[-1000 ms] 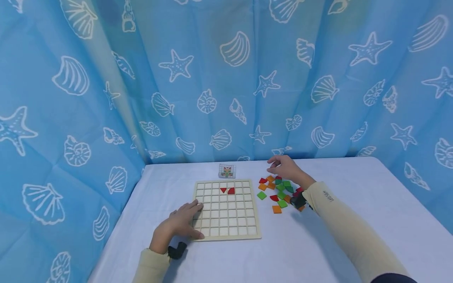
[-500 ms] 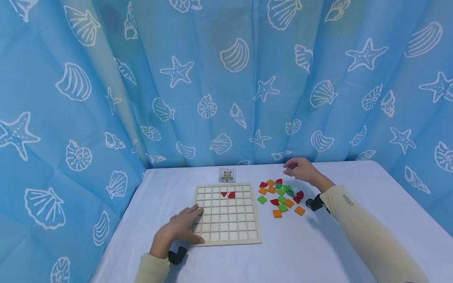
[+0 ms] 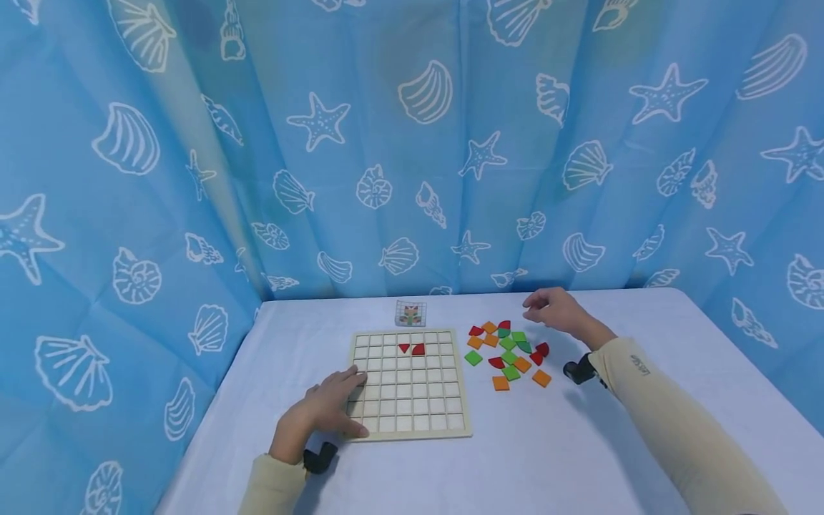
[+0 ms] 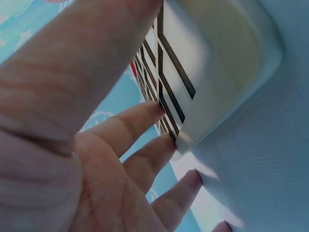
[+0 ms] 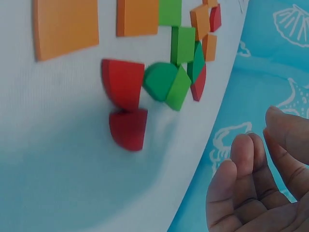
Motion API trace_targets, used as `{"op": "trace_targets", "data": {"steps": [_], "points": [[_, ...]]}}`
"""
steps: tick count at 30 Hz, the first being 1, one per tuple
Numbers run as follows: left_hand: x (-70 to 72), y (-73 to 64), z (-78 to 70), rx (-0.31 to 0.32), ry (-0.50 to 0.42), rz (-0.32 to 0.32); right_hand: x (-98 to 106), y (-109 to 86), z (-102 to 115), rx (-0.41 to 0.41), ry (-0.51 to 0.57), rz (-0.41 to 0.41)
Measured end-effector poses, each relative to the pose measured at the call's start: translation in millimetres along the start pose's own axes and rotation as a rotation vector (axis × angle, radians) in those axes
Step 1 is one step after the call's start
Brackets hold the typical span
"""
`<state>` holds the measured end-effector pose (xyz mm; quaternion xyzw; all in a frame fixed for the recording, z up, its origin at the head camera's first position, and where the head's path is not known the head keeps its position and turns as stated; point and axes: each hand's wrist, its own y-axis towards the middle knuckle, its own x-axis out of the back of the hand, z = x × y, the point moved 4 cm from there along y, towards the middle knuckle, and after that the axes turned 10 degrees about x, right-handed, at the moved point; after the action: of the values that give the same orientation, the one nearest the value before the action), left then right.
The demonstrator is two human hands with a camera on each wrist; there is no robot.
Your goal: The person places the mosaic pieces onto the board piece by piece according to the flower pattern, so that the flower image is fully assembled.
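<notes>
A pale wooden grid board (image 3: 418, 435) lies on the table, with a red triangle (image 3: 404, 348) and a red quarter-circle tile (image 3: 418, 349) in its upper cells. My left hand (image 3: 325, 404) rests on the board's left side, fingers spread. In the left wrist view two fingertips (image 4: 166, 140) touch the board's edge. Beyond the right side of the tile pile hovers my right hand (image 3: 556, 311), its fingers loosely bent and nothing between them. Nearest to it in the right wrist view are two red quarter-circle tiles, one bright (image 5: 123, 84) and one in shadow (image 5: 129, 129).
Right of the board, orange squares (image 3: 501, 383), green diamond-like tiles (image 3: 473, 357) and dark green rounded pieces lie scattered. A small pattern card (image 3: 410, 312) sits behind the board. A blue shell-print curtain (image 3: 386, 143) hangs at the table's back edge.
My right hand has shifted right, from over the back of the tiles to beyond them, uncovering red and orange pieces. The left hand stays on the board.
</notes>
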<state>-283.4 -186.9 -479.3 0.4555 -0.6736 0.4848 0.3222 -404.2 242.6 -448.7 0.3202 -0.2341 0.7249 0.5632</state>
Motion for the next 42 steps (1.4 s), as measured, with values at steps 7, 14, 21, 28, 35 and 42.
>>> {"op": "trace_targets", "data": {"steps": [7, 14, 21, 28, 35, 42], "points": [[-0.1, -0.8, 3.3, 0.017, 0.000, 0.000, -19.5, 7.8, 3.9, 0.002, -0.007, 0.002], [-3.0, 2.0, 6.7, 0.013, -0.002, 0.016, -40.5, 19.3, 8.5, 0.031, -0.018, 0.011], [-3.1, 2.6, 4.3, 0.008, 0.000, 0.013, -56.4, 29.9, 18.1, 0.028, -0.045, 0.031], [-1.6, 2.5, -0.5, 0.020, -0.011, 0.017, -52.9, 28.3, 6.7, -0.041, -0.075, 0.020], [-1.2, 4.5, 2.5, 0.035, 0.005, -0.004, -52.0, 32.0, -9.5, -0.102, -0.048, 0.008], [-1.9, 5.1, 4.6, 0.026, -0.006, -0.008, -55.9, 40.1, -19.0, -0.105, -0.045, 0.022]]}}
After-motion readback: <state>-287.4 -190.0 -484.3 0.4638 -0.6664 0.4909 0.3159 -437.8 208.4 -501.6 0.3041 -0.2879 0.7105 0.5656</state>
